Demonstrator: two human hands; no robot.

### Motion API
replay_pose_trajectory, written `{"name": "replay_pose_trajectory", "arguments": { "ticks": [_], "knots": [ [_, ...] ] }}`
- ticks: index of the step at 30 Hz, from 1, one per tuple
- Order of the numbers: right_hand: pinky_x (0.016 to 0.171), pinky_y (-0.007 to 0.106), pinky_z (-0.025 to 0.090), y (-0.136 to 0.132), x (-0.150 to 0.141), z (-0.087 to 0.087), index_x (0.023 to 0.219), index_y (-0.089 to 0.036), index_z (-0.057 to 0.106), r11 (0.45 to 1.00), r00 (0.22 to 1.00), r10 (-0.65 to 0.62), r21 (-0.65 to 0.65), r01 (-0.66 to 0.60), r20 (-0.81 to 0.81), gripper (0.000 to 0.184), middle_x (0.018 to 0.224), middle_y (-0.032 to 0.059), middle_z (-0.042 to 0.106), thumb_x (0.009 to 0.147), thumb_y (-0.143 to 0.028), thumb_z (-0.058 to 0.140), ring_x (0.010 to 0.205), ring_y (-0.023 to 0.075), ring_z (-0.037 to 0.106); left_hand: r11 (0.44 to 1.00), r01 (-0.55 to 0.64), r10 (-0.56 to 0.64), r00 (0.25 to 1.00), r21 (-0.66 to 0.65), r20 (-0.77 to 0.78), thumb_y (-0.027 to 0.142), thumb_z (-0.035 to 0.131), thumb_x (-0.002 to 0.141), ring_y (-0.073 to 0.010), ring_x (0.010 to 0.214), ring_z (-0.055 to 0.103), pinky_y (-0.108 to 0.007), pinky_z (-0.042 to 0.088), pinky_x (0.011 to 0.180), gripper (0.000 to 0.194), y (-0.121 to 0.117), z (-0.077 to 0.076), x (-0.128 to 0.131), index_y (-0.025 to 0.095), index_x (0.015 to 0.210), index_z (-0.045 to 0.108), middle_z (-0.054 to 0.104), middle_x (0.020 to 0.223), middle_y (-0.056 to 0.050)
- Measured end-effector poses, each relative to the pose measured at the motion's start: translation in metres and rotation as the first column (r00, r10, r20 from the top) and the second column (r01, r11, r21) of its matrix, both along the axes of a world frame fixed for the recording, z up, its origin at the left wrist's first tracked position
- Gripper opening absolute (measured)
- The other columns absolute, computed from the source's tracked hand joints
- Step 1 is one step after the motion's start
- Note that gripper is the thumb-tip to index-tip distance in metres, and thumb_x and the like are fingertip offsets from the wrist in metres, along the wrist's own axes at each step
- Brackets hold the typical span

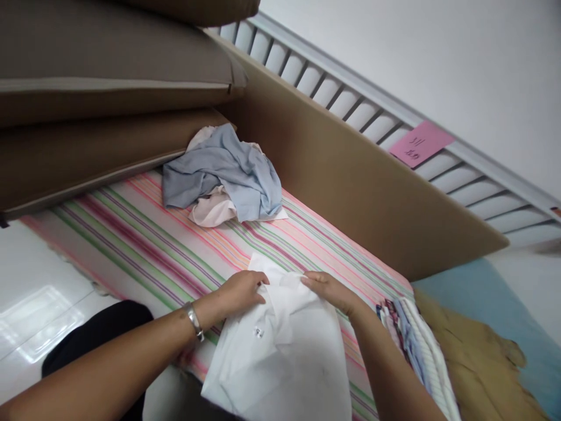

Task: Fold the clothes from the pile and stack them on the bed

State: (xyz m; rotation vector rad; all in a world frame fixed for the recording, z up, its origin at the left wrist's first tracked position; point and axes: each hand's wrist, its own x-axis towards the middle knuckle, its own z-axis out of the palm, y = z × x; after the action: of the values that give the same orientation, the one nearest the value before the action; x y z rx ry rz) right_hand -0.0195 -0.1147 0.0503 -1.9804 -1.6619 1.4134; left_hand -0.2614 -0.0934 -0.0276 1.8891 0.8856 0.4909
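Observation:
A white garment (284,351) lies spread on the striped cloth (131,240) in front of me, its near end hanging over the edge. My left hand (241,290), with a metal bracelet on the wrist, pinches the fabric near the garment's far end. My right hand (326,287) lies on the same end, fingers curled onto the cloth. The two hands almost meet at the collar area. A small dark mark shows on the white fabric below my left hand.
A crumpled pile of grey-blue and pale pink clothes (223,175) lies further back on the striped cloth. Brown cushions (109,76) are stacked at the left. A cardboard sheet (350,175) leans against a white slatted rail with a pink note (421,143). Folded clothes (416,339) sit at the right.

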Motion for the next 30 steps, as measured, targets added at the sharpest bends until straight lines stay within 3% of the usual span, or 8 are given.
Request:
{"name": "replay_pose_trajectory", "arguments": {
  "ticks": [2,5,9,14,17,20,25,30],
  "knots": [
    [0.058,0.025,0.042,0.006,0.004,-0.005,0.081,-0.016,0.063,0.999,0.999,-0.039,0.005,0.039,-0.038,0.04,0.07,0.0005,0.062,0.077,-0.055,0.053,0.063,0.0142,0.054,0.999,-0.024,0.025,1.0,-0.027,0.018,0.021,0.057,0.074,-0.0172,0.076,0.06,-0.024,0.041,0.065,0.016,0.001,0.001,0.0,0.019,0.084,0.068,0.069,0.083,-0.002],
    [0.056,0.025,0.04,0.018,0.008,-0.018,0.076,-0.017,0.06,1.0,1.0,-0.019,0.003,0.019,-0.016,0.038,0.067,-0.0007,0.059,0.077,-0.055,0.052,0.06,0.0131,0.051,0.998,-0.063,0.063,0.998,-0.005,0.009,0.025,0.052,0.077,-0.0171,0.073,0.059,-0.025,0.041,0.064,0.017,0.003,0.001,0.0,0.018,0.079,0.068,0.069,0.079,-0.003],
    [0.051,0.024,0.033,0.04,0.006,-0.047,0.057,-0.02,0.048,0.984,0.936,0.16,0.02,-0.175,0.315,0.035,0.055,-0.0041,0.048,0.077,-0.048,0.051,0.053,0.011,0.042,0.992,-0.108,0.115,0.987,0.064,-0.116,0.02,0.051,0.077,-0.0217,0.092,0.059,-0.029,0.042,0.081,0.023,0.009,-0.006,-0.001,0.017,0.093,0.068,0.068,0.096,-0.008],
    [0.053,0.025,0.028,0.049,-0.006,-0.072,0.057,-0.021,0.045,0.964,0.876,0.128,0.148,-0.219,0.465,0.035,0.057,-0.0032,0.046,0.081,-0.046,0.047,0.055,0.0121,0.041,0.967,-0.247,0.254,0.947,0.06,-0.199,0.01,0.043,0.078,-0.0223,0.099,0.059,-0.03,0.041,0.086,0.032,0.018,-0.011,-0.006,0.014,0.102,0.064,0.066,0.105,-0.012],
    [0.062,0.026,0.033,0.043,-0.013,-0.077,0.068,-0.021,0.052,0.92,0.863,0.058,0.308,-0.241,0.501,0.026,0.071,-0.0005,0.057,0.081,-0.044,0.05,0.068,0.0142,0.049,0.947,-0.32,0.313,0.921,0.011,-0.232,0.012,0.04,0.081,-0.0221,0.09,0.062,-0.03,0.043,0.077,0.026,0.022,-0.01,-0.008,0.013,0.094,0.063,0.068,0.097,-0.013],
    [0.071,0.027,0.037,0.042,-0.021,-0.08,0.08,-0.022,0.057,0.867,0.875,-0.018,0.444,-0.228,0.484,0.022,0.086,0.0014,0.061,0.077,-0.044,0.056,0.083,0.0158,0.054,0.94,-0.329,0.296,0.918,-0.089,-0.264,0.012,0.045,0.077,-0.02,0.081,0.063,-0.026,0.044,0.067,0.02,0.022,-0.009,-0.009,0.013,0.088,0.062,0.069,0.09,-0.011],
    [0.06,0.025,0.034,0.049,-0.04,-0.088,0.079,-0.023,0.056,0.919,0.86,-0.038,0.355,-0.17,0.509,0.026,0.077,-0.0017,0.061,0.072,-0.048,0.062,0.07,0.0147,0.054,0.926,-0.271,0.194,0.938,-0.262,-0.287,0.013,0.051,0.071,-0.0171,0.064,0.063,-0.024,0.042,0.056,0.018,0.018,-0.009,-0.007,0.014,0.084,0.063,0.069,0.076,-0.007],
    [0.055,0.025,0.026,0.045,-0.045,-0.091,0.065,-0.022,0.049,0.873,0.805,0.0,0.393,-0.289,0.594,0.034,0.059,-0.0032,0.051,0.082,-0.052,0.05,0.056,0.0131,0.045,0.898,-0.314,0.237,0.935,-0.307,-0.264,0.016,0.053,0.072,-0.0171,0.064,0.062,-0.024,0.042,0.055,0.02,0.015,-0.007,-0.006,0.014,0.091,0.06,0.07,0.081,-0.007]
  ]
}}
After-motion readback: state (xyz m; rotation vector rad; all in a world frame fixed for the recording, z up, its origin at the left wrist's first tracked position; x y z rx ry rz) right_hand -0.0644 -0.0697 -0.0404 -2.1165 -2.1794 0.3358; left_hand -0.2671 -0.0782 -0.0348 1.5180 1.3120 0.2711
